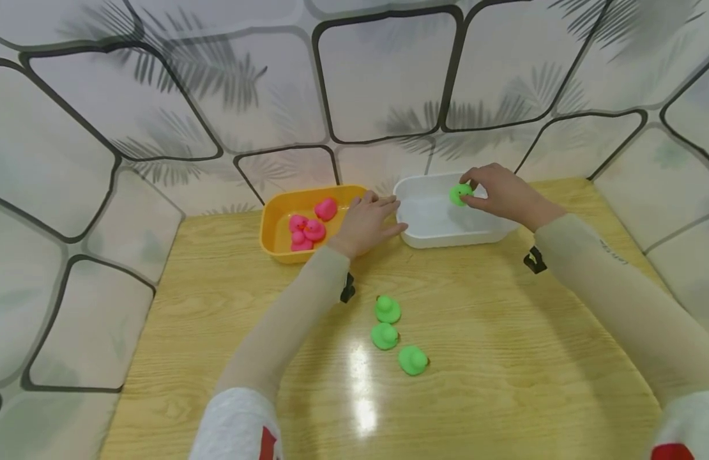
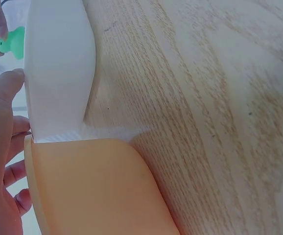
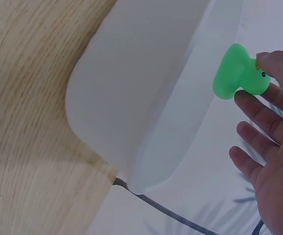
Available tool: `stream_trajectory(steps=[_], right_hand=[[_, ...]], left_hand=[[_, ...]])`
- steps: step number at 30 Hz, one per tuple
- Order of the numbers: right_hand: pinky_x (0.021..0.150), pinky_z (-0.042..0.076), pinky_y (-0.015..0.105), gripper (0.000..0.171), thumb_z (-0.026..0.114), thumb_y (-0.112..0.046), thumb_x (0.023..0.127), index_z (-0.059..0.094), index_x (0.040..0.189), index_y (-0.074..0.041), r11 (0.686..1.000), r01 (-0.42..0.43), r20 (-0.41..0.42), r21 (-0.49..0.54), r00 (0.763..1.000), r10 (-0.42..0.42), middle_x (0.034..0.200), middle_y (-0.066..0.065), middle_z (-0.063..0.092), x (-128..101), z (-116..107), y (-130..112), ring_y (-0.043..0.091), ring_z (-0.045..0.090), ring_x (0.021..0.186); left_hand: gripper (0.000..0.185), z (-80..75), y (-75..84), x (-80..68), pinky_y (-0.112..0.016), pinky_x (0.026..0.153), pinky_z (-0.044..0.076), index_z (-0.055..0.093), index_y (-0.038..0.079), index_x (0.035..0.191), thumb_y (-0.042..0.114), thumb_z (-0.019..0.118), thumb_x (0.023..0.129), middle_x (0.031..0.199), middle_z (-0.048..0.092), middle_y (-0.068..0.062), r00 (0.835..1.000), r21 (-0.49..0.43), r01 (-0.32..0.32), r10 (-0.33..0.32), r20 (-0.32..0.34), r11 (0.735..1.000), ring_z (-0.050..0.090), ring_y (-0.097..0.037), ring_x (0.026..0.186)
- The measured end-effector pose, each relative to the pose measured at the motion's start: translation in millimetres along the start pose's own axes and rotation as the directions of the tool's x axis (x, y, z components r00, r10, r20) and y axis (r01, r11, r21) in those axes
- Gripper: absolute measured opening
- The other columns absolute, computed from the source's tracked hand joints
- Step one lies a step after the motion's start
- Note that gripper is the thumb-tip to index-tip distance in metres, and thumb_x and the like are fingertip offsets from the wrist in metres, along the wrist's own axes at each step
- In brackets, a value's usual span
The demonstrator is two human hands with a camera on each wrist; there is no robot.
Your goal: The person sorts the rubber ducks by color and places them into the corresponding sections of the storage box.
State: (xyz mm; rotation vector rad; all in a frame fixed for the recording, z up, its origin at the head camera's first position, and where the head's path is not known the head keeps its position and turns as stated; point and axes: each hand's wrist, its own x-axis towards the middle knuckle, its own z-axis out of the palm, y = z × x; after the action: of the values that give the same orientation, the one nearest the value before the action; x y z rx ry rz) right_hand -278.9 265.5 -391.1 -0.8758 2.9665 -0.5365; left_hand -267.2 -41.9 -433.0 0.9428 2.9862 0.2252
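- Green rubber duck [image 1: 460, 193] is pinched by its head between the thumb and fingertips of the right hand [image 1: 504, 195], held above the inside of the white tub [image 1: 446, 236].
- From the right wrist view the duck [image 3: 237, 73] hangs clear of the tub wall [image 3: 131, 98], its base pointing toward the tub; the other fingers [image 3: 259, 117] are spread loosely below it.
- White tub sits at the table's 12 o'clock edge, just right of centre, touching the orange tub [image 1: 274, 239] at its 9 o'clock side.
- Left hand [image 1: 366, 223] lies flat with fingers straight and holds nothing, resting where the two tubs meet; the fingertips reach the white tub's near-left corner.
- In the left wrist view the thumb [image 2: 4, 88] touches the white tub's rim [image 2: 58, 73], and the orange tub's wall [image 2: 97, 186] sits directly beside it.
- Pink ducks [image 1: 308, 227], four or so, lie in the orange tub.
- Three more green ducks [image 1: 397, 335] stand in a short row on the wooden table [image 1: 504, 358], at about 6 o'clock from the tubs, well apart from both hands.
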Motion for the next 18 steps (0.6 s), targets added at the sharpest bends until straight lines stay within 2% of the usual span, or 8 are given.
stream_trajectory(steps=[13,18], right_hand=[[0.097,0.046,0.060,0.035,0.072,-0.015,0.099,0.063,0.126,0.005,1.000,-0.020,0.031,-0.014,0.999,0.021,0.109,0.024,0.070,-6,3,7,0.046,0.062,0.109],[0.096,0.047,0.060,0.033,0.071,-0.011,0.099,0.064,0.125,0.006,1.000,0.008,0.017,-0.025,1.000,-0.008,0.108,0.024,0.070,-15,8,10,0.045,0.063,0.105]], left_hand=[[0.066,-5.5,1.8,0.7,-0.040,0.099,0.040,0.053,0.016,0.154,0.058,0.053,0.104,0.159,0.050,0.000,1.000,0.007,0.004,-0.005,0.021,1.000,0.048,-0.026,0.124],[0.066,-5.1,2.0,0.1,-0.040,0.101,0.039,0.052,0.016,0.155,0.059,0.053,0.104,0.160,0.049,0.000,0.999,0.000,0.006,-0.006,0.036,1.000,0.047,-0.026,0.126]])
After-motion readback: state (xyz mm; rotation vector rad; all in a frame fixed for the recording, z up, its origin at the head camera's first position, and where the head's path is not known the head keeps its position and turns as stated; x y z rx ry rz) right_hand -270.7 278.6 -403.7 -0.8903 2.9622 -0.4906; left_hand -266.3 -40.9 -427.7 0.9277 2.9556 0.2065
